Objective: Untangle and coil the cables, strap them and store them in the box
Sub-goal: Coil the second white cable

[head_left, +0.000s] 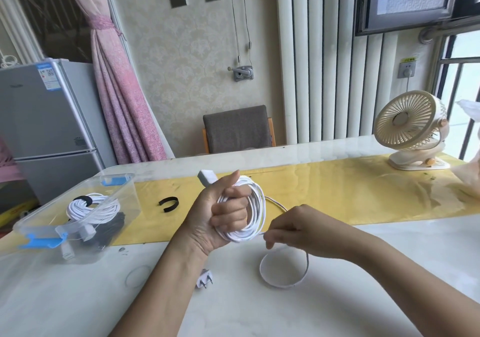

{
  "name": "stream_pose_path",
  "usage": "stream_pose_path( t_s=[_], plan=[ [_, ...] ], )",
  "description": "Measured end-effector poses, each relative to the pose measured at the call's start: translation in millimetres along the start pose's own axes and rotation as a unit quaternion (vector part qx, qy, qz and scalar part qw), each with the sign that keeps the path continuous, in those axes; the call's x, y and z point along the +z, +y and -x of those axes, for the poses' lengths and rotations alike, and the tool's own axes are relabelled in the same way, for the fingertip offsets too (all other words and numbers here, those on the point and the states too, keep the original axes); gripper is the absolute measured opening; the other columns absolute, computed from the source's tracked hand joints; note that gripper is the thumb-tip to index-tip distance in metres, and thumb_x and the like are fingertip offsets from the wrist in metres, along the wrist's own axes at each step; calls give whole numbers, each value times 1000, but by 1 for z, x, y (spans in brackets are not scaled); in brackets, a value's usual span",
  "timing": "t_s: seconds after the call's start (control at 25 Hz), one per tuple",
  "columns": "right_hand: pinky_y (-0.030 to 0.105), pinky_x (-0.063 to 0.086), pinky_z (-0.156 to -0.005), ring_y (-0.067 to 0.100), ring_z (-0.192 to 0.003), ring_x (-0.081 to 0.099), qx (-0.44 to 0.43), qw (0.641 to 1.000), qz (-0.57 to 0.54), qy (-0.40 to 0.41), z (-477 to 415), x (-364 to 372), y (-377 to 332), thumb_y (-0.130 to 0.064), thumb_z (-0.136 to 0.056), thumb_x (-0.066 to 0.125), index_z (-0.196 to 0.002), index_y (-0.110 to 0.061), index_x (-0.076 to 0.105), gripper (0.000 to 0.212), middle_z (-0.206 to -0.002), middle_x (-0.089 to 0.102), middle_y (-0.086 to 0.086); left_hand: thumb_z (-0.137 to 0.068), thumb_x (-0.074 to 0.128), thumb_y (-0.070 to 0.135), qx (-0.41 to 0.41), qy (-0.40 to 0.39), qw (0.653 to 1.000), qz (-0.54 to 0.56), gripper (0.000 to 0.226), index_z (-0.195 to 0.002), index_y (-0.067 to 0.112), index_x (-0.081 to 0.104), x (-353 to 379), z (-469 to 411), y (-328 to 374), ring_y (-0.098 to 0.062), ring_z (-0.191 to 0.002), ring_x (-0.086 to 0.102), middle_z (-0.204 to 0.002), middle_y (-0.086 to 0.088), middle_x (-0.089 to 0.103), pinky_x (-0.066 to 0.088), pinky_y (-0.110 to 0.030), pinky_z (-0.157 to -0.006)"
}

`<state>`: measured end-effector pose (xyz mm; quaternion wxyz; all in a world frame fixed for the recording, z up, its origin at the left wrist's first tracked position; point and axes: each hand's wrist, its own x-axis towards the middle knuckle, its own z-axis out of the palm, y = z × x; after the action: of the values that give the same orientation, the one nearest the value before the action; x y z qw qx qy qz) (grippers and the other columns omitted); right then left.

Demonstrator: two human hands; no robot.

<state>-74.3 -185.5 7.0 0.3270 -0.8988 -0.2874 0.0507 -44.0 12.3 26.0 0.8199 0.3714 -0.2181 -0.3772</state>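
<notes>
The left hand (223,214) grips a white cable coil (255,206) above mid-tabletop (259,316), and the right hand (293,227) pinches its loose strand just beside. The clear box (33,222) sits at the left edge, with a black strap (168,202) between box and coil.

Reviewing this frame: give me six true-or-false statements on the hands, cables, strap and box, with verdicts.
1. The left hand grips a white cable coil. True.
2. The black strap is wrapped round that coil. False: it lies loose on the yellow table runner.
3. The clear box holds a strapped white coil. True.
4. The right hand lies flat and empty. False: it pinches the cable's loose tail.
5. The two-pin plug is held in the left hand. False: it lies on the table beside the left forearm.
6. A desk fan stands at the table's right end. True.
</notes>
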Motion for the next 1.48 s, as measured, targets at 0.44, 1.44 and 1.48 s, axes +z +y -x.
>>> stream_pose_path(
  t_s=[0.44, 1.44, 1.48],
  plan=[
    [25, 39, -51, 12, -45, 38, 192, 895, -210, 344, 6, -62, 43, -19, -89, 58, -63, -11, 64, 27, -48, 44, 2, -81, 65, 48, -144, -5, 886, -442, 34, -76, 15, 70, 8, 18, 1, -7, -35, 24, -38, 9, 32, 22, -18, -39],
    [24, 18, -51, 16, -53, 21, -122, 933, -326, -94, 9, -5, -20, -31, -94, 51, -107, -17, 72, 28, -54, 27, 0, -95, 34, 56, 212, 562, 776, -190, 59, -91, 3, 60, -65, -7, 11, -5, -31, 37, -41, 7, 42, 32, -22, -44],
    [25, 20, -52, 18, -54, 23, -116, 938, -304, -117, 8, 4, -23, -30, -94, 52, -108, -17, 71, 27, -56, 28, 2, -96, 35, 55, 228, 555, 787, -146, 58, -90, 3, 60, -64, -6, 13, -5, -31, 38, -41, 8, 43, 33, -19, -41]
  ],
)
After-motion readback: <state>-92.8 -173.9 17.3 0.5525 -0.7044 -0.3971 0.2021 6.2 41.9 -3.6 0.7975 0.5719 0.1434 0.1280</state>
